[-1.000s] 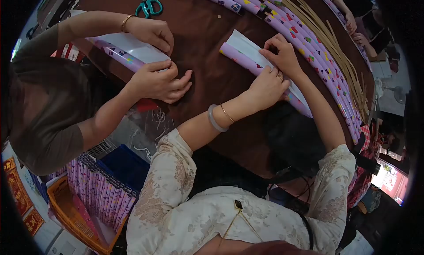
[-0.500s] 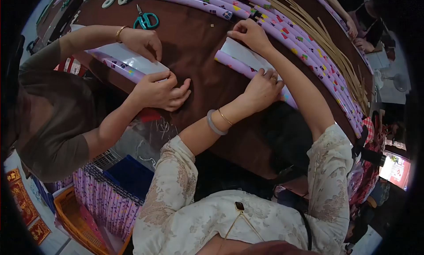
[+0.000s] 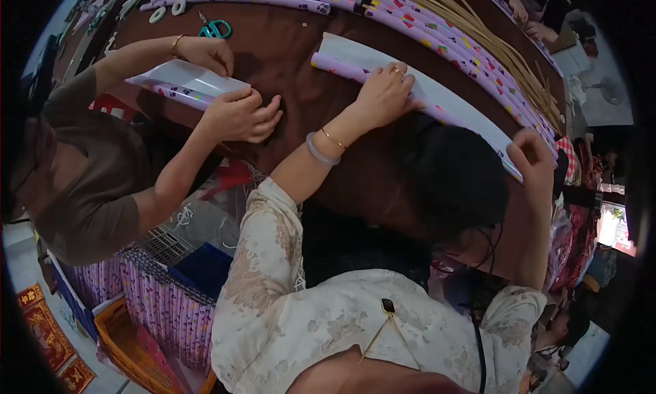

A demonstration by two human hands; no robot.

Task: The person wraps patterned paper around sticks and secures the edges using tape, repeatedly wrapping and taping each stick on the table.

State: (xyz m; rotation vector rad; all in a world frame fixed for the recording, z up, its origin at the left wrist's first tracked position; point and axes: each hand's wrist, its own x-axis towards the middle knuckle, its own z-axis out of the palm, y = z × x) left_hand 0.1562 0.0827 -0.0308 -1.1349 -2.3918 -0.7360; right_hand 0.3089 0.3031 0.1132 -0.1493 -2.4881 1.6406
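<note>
A long purple patterned sheet (image 3: 471, 117) with a white back lies across the table in front of me, its near edge rolled into a tube. My left hand (image 3: 386, 93), with a gold bracelet and a pale bangle at the wrist, has its fingers closed over the rolled edge. At the sheet's right end my right hand (image 3: 536, 155) has its thumb and curled fingers at the edge. On the left, a co-worker's hands (image 3: 236, 110) handle a similar half-rolled sheet (image 3: 184, 80).
Finished purple rolls (image 3: 437, 42) and thin brown strips (image 3: 502, 49) lie along the far side. Teal scissors (image 3: 216, 29) and white tape rolls (image 3: 158, 15) are at the upper left. A dark rounded shape (image 3: 451, 175) hides part of the table. An orange basket (image 3: 123, 332) stands lower left.
My right hand has moved from the sheet's far left corner to its right end. My left hand has shifted up and left along the roll. The whole view has shifted slightly.
</note>
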